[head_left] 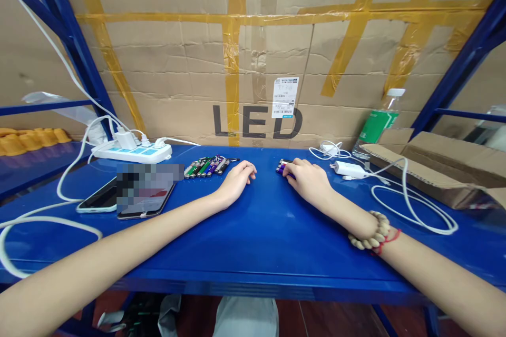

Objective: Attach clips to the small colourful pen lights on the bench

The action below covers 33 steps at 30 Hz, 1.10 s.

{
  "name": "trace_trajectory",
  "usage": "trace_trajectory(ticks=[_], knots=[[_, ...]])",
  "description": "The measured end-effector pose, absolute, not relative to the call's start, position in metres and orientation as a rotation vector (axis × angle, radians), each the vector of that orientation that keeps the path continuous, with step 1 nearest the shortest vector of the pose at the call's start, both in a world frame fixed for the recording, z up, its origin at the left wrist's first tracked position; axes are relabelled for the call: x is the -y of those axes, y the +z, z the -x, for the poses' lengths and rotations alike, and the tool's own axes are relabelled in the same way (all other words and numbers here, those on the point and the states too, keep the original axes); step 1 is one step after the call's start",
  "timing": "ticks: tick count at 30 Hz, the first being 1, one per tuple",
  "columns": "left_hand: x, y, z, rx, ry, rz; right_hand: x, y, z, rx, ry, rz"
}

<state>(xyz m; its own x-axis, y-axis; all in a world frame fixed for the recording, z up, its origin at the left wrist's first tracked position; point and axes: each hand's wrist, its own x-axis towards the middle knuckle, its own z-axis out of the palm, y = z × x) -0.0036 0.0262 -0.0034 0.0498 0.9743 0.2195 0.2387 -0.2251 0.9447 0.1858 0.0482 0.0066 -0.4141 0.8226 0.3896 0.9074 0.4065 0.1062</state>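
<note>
My left hand (236, 183) rests on the blue table with its fingers curled inward; whatever they may hold is hidden. Just left of it lies a row of small metal keychain flashlights (206, 167) in green, blue, purple, silver and black. My right hand (310, 181) has its bent fingers around the near ends of a few more keychain flashlights (281, 167), purple and black, partly covered by the hand. A beaded bracelet (370, 231) and a red string circle the right wrist.
Left: two phones (97, 197) (148, 205), partly pixelated, and a white power strip (138, 152) with cables. Right: a white charger (350, 170) with a looped cable, a green-labelled bottle (377, 125) and an open carton (419, 174). A large taped cardboard box (177, 79) stands behind the table (253, 242).
</note>
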Motion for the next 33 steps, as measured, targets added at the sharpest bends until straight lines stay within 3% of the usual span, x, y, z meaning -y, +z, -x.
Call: trace_trajectory(ticks=[12, 21, 27, 33], knots=[[-0.021, -0.002, 0.004, -1.376, 1.181, -1.869, -0.048, 0.007, -0.185, 2.400, -0.317, 1.415], [-0.017, -0.006, 0.005, -1.761, 0.817, -2.488, -0.045, 0.007, -0.181, 2.573, 0.029, 1.129], [-0.012, -0.004, 0.008, -2.170, 0.523, -2.436, -0.046, 0.008, -0.182, 2.621, 0.076, 1.094], [-0.012, -0.003, 0.006, -2.224, 0.390, -2.352, -0.047, 0.008, -0.183, 2.625, 0.095, 1.095]])
